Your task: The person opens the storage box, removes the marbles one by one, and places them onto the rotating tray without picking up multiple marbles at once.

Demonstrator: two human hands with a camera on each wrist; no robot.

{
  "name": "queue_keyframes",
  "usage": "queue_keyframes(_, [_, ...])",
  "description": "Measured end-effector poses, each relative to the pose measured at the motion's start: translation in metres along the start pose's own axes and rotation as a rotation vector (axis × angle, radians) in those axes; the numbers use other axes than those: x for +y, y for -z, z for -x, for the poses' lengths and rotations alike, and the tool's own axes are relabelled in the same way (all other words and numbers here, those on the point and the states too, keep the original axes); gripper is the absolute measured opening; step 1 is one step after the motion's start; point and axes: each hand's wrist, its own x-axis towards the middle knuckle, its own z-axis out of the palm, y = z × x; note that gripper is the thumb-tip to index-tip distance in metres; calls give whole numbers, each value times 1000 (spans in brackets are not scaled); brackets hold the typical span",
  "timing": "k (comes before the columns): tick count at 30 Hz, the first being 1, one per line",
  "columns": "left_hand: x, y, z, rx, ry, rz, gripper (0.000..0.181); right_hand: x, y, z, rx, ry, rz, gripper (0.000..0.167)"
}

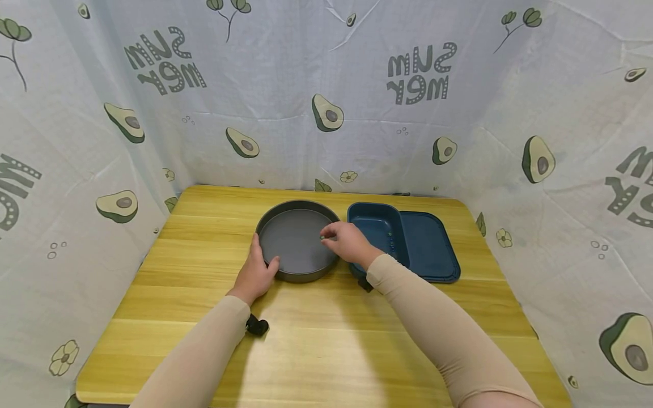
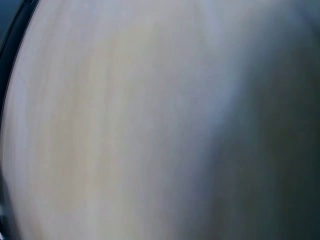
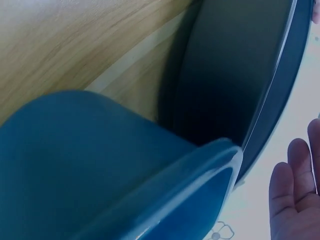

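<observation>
A round dark grey pan (image 1: 296, 243) stands on the table; my left hand (image 1: 253, 276) grips its near-left rim, with the thumb over the edge. Above the pan's right side, my right hand (image 1: 349, 243) pinches a small green piece (image 1: 322, 237) between thumb and fingertips. Beside the pan is a deep blue container (image 1: 369, 214), partly behind my right wrist, with several small green and blue pieces (image 1: 391, 243) inside. In the right wrist view, the right hand (image 3: 297, 197) is at the right edge, past the container (image 3: 90, 160) and pan (image 3: 225, 60).
A flat blue lid or tray (image 1: 431, 246) lies against the container's right side. The wooden table (image 1: 306, 351) extends in front, and a printed curtain (image 1: 285, 141) hangs behind and at both sides. The left wrist view shows mostly blurred tabletop (image 2: 100, 125).
</observation>
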Motion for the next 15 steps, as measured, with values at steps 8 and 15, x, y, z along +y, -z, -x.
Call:
queue_keyframes(8, [1,0,1,5,-13,8,97,-3,-3,-1,-12,11,-24,31])
queue_keyframes(15, [1,0,1,9,-7,4,97,-5,-5,-3,-12,8,-41,31])
